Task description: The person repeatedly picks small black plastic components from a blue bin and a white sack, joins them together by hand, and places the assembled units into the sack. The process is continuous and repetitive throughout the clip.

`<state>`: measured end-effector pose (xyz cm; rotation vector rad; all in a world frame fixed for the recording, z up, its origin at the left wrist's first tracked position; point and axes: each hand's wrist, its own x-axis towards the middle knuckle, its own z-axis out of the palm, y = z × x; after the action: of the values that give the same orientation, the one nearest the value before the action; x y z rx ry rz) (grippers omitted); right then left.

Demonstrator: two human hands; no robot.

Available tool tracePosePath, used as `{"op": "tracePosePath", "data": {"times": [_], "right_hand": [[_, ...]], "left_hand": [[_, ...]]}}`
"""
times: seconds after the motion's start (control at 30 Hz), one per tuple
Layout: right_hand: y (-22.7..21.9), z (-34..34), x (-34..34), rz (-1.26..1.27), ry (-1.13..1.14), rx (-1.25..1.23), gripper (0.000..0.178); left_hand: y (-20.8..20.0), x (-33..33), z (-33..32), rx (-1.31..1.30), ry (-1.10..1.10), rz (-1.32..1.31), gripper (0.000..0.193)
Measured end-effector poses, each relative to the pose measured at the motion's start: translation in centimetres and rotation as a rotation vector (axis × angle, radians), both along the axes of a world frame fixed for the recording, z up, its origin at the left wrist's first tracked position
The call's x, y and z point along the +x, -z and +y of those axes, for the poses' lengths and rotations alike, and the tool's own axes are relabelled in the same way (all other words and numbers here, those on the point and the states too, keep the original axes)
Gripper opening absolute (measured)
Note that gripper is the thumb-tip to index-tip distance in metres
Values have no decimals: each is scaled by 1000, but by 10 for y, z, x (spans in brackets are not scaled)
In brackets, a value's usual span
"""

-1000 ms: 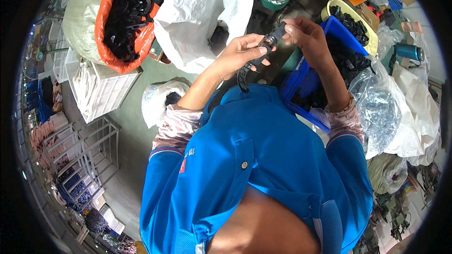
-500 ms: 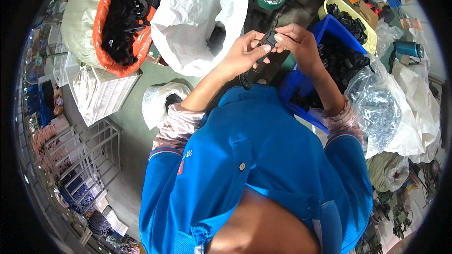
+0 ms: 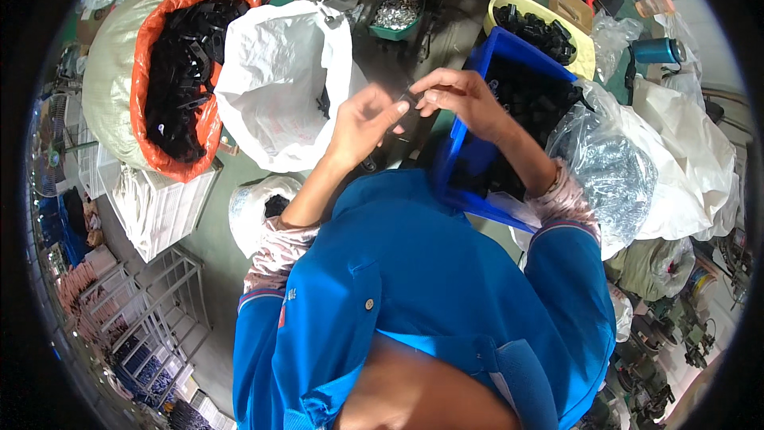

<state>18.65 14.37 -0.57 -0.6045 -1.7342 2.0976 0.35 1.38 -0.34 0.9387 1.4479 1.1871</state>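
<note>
A small black plastic part [image 3: 411, 99] sits between my two hands, in front of my chest; it is blurred and its exact kind cannot be made out. My left hand [image 3: 368, 123] pinches it with thumb and fingers, the palm partly turned up. From the other side, my right hand [image 3: 463, 102] has its thumb and index fingertips closed on the same part. Left of my hands stands a white woven sack [image 3: 274, 72], its mouth open, with a few dark pieces inside. To the right, a blue bin [image 3: 454, 151] holds many black parts.
An orange-lined sack [image 3: 143, 103] of black parts stands far left. A yellow basin [image 3: 585, 56] of black pieces and a green bowl [image 3: 392, 33] of metal bits lie beyond. Clear plastic bags [image 3: 613, 171] crowd the right; a small white bag [image 3: 247, 211] is by my left forearm.
The view has shifted, so the sacks and bins sit further left. My hands have drawn slightly apart, and less of the black part shows between them.
</note>
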Motion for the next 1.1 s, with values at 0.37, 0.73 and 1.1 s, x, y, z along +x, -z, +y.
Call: {"op": "tracePosePath", "data": {"times": [0.37, 0.73, 1.1], "right_hand": [[93, 274, 131, -1074, 345, 1193, 18], [3, 141, 39, -231, 224, 595, 23], [-51, -4, -76, -41, 130, 396, 25]], "left_hand": [[-6, -10, -30, 5, -217, -80, 25], [-4, -37, -20, 224, -246, -25, 29], [-5, -77, -13, 295, -102, 3, 24]]}}
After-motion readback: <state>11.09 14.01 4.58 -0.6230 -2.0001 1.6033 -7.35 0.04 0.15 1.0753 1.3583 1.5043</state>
